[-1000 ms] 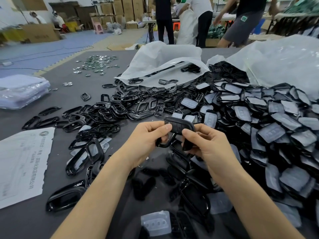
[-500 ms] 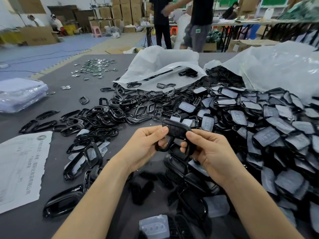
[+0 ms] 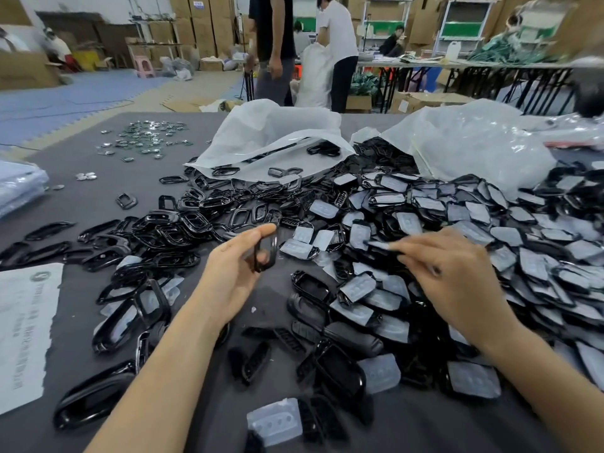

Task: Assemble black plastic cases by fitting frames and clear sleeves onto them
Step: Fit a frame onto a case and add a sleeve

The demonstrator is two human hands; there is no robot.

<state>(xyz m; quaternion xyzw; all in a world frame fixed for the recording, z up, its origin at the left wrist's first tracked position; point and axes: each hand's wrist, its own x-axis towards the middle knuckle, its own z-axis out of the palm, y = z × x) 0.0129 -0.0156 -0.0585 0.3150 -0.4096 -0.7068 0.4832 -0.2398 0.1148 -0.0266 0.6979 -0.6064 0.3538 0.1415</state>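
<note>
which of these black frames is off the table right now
The frame pinched upright in the left hand, between thumb and fingertips. The other frames lie loose in the heap on the table.

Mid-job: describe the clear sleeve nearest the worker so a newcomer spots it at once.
Start at the white printed sheet on the grey table, left side, and follow the near edge right, past the left forearm. Between the forearms lies a clear sleeve with a row of round bumps. Unlike the sleeves heaped at right, it sits off the pile, nearest the edge.
</note>
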